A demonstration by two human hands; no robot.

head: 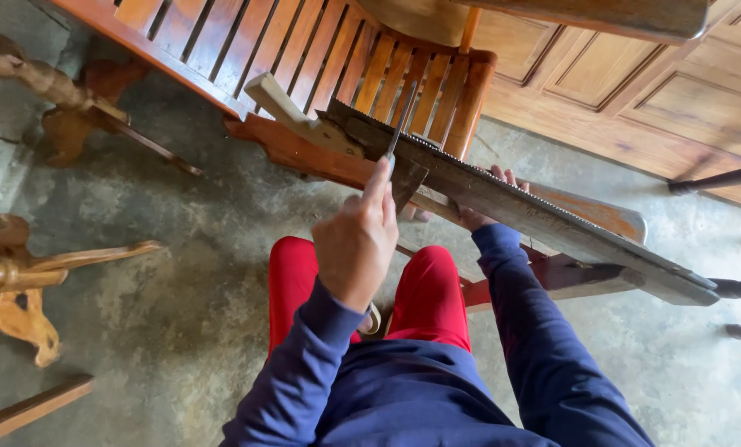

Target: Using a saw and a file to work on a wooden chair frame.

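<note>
At twelve o'clock I am stroking a thin file (400, 124), pinched in my left hand (356, 240), across the saw blade (503, 194) teeth, my right hand (480, 207) gripping underneath; most teeth toward four o'clock are waiting.

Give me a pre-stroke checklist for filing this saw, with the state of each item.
1. File in hand: ok, the left hand grips the file.
2. File on the teeth: ok, it crosses the toothed edge of the saw blade.
3. Blade steadied: ok, the right hand is on the blade, though mostly hidden behind it.
4. Blade supported: ok, it leans against the slatted wooden bench.
5. Right fingers off the teeth: cannot tell, the fingertips show right at the toothed edge.
</note>
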